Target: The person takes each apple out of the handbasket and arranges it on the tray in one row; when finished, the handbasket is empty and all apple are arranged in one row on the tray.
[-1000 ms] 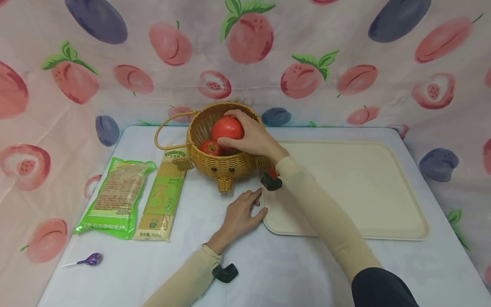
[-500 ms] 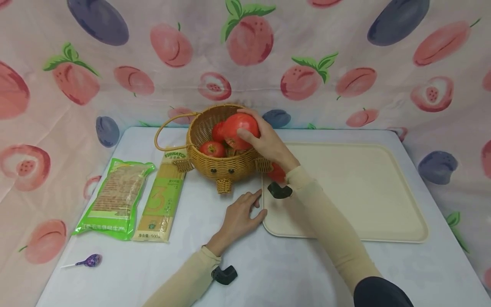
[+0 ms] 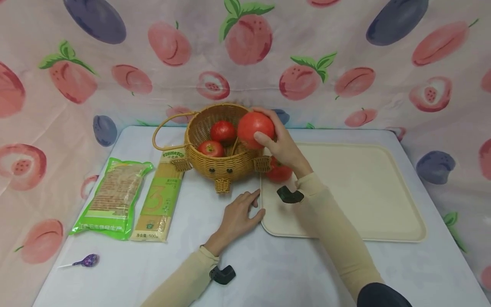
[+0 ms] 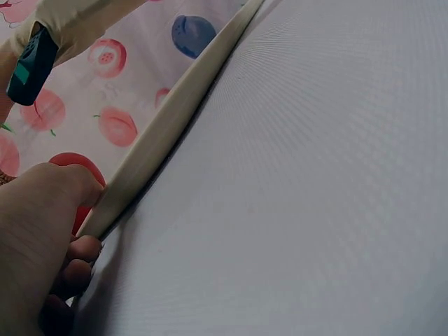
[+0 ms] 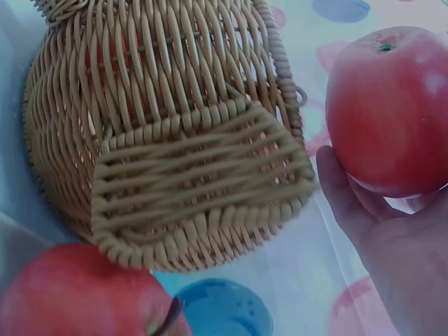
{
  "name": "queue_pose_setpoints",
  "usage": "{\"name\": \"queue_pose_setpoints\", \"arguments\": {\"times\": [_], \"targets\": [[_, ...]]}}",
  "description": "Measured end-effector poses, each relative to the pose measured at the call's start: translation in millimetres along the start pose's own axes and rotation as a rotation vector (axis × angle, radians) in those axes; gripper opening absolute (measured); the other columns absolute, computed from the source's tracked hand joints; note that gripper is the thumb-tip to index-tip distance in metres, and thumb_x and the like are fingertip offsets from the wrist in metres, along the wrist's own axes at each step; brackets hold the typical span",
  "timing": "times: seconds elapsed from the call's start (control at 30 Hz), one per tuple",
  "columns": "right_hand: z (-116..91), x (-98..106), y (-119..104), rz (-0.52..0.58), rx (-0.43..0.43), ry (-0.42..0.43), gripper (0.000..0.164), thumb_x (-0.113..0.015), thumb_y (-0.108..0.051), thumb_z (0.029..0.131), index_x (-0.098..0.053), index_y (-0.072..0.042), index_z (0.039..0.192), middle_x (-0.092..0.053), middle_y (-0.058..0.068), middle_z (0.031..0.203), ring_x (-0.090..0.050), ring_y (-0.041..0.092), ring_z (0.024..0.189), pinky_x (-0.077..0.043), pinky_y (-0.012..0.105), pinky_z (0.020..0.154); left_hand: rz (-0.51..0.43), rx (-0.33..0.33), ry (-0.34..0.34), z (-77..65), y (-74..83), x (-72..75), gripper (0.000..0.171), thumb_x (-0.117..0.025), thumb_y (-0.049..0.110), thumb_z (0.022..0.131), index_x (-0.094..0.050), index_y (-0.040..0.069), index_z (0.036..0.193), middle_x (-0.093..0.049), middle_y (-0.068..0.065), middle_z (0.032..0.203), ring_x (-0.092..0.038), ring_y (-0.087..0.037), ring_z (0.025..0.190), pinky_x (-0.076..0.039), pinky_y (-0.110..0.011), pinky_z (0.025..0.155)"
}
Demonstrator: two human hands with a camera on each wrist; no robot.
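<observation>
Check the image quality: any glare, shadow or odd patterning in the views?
Head view: fairly even light, soft shadow on the tray beside the right sleeve; left wrist: dimmer, dark shadow along the tray's edge, faint ripple lines on the cloth; right wrist: hazy, pale sheen on the held red fruit.

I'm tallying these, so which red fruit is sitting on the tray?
The red fruit at the left end of the tray, beside the basket; two others lie inside the basket, and the right hand holds the fourth.

Head view: soft, even light, bit dim; faint shadow on tray [image 3: 364, 192], slight glare on bag [image 3: 113, 198] nr desk's [image 3: 268, 264] L edge. L-wrist pic darker, moiré; R-wrist hazy, sheen on fruit [image 5: 388, 112].
</observation>
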State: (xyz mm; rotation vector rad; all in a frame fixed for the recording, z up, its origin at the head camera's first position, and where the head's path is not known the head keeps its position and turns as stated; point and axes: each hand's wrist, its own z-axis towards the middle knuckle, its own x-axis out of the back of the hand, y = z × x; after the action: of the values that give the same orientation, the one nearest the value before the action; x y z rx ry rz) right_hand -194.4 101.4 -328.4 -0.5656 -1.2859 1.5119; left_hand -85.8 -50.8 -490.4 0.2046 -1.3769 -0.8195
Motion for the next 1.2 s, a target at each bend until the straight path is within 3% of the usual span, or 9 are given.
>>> {"name": "queue_pose_setpoints", "arguments": {"times": [0.6, 0.97, 1.2], "targets": [[-31.8, 23.2, 13.9, -0.083, -0.032, 0.071, 0.074, -0.066, -0.003, 0.081, -0.03, -0.011, 0.145, -0.04, 0.011, 0.142, -0.04, 0.025, 0.129, -0.039, 0.051, 0.102, 0.008, -0.004, 0.002, 0.3, 0.2, 0.4, 0.048, -0.063, 0.035, 0.086, -0.059, 0.011, 0.127, -0.054, 0.01, 0.082, -0.042, -0.002, 0.069, -0.03, -0.016, 0.054], [-48.3, 35.5, 28.4, -0.175, -0.118, 0.075, 0.075, -0.074, -0.007, 0.078, -0.039, -0.017, 0.143, -0.035, 0.005, 0.144, -0.04, 0.024, 0.129, -0.038, 0.052, 0.102, 0.009, -0.012, 0.013, 0.2, -0.5, -0.5, 0.048, -0.063, 0.036, 0.086, -0.059, 0.011, 0.126, -0.054, 0.01, 0.081, -0.043, -0.003, 0.07, -0.03, -0.016, 0.054], [-57.5, 47.3, 37.6, -0.155, -0.142, 0.126, 0.074, -0.073, -0.008, 0.078, -0.038, -0.018, 0.143, -0.042, 0.005, 0.139, -0.042, 0.021, 0.126, -0.04, 0.05, 0.101, 0.013, -0.01, 0.012, 0.6, -1.2, -0.5, 0.048, -0.063, 0.035, 0.086, -0.059, 0.011, 0.127, -0.053, 0.01, 0.08, -0.043, -0.002, 0.069, -0.03, -0.016, 0.054]]}}
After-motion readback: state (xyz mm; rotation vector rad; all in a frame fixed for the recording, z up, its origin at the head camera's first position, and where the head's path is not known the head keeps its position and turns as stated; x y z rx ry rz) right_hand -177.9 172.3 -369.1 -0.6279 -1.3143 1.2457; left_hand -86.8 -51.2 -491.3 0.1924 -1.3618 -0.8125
